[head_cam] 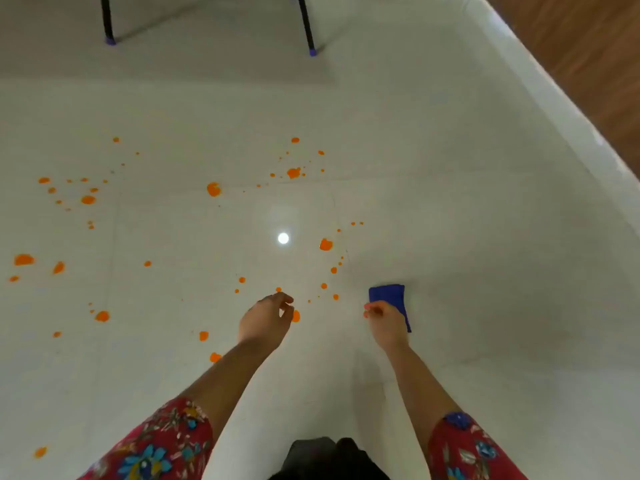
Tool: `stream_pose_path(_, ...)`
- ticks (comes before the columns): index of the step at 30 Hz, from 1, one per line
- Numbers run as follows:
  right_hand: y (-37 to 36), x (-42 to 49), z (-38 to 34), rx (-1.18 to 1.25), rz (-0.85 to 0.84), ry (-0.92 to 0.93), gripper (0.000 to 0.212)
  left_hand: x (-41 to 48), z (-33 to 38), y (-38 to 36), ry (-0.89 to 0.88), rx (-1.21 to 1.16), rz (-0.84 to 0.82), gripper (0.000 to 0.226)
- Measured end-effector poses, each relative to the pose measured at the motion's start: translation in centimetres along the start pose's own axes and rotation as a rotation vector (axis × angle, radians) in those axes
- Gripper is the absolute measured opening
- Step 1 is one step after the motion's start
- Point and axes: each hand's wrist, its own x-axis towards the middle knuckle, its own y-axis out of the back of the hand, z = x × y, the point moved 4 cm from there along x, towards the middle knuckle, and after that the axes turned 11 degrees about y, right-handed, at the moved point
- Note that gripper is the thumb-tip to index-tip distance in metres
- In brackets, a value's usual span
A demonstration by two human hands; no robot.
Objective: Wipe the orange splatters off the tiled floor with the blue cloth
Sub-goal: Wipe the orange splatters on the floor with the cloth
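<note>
I read the pale, glossy tiled floor as untouched: orange splatters dot it from the left edge to the centre, so I judge wiping has not begun. The folded blue cloth lies right of the mess, its near end grasped in the right hand; floor contact I cannot tell. Next, it must sweep left onto the nearest drops. The left hand hovers loosely curled, grip released, holding nothing.
</note>
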Motion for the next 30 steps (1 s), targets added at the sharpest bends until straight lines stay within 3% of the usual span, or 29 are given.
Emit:
stream_pose_path(5,-3.5,5.1,5.7,-0.158,0.231,0.023,0.027,5.8,-1.3,-7.0,0.019,-0.048,-0.057,0.028)
stream_pose_path(9,-4.4,6.5,10.0,-0.488,0.231,0.008,0.063,7.2,-2.3,-10.2,0.045,-0.168,-0.077,0.026)
stream_pose_path(11,-4.7,6.9,11.0,-0.533,0.244,0.029,0.059,7.1,-3.1,-10.9,0.054,-0.2,-0.076,0.024)
stream_pose_path(13,-4.5,7.1,10.5,-0.519,0.292,0.132,0.036,6.7,-3.6,-11.3,0.055,-0.211,-0.069,0.023)
stream_pose_path(15,-4.1,7.0,9.5,-0.3,0.347,0.179,0.011,6.4,-3.8,-11.7,0.074,-0.259,-0.066,0.021)
stream_pose_path(18,-3.9,5.9,7.3,0.39,0.405,-0.025,0.013,6.1,-2.9,-12.9,0.13,-0.562,-0.202,0.021)
stream_pose_path(20,-4.9,4.7,4.8,0.85,0.236,-0.154,0.01,5.8,-1.7,-13.0,0.251,-0.846,-0.411,0.027)
stream_pose_path(22,-6.0,3.0,2.5,1.147,0.004,-0.224,0.02,5.5,-0.6,-12.6,0.34,-0.989,-0.58,0.037)
stream_pose_path(26,-7.5,0.5,0.2,1.161,-0.098,-0.242,0.024,4.9,0.6,-11.1,0.341,-1.113,-0.615,0.04)
stream_pose_path(30,-7.4,-0.4,-1.5,0.771,-0.009,-0.088,0.027,4.7,0.4,-9.2,0.303,-1.086,-0.531,0.028)
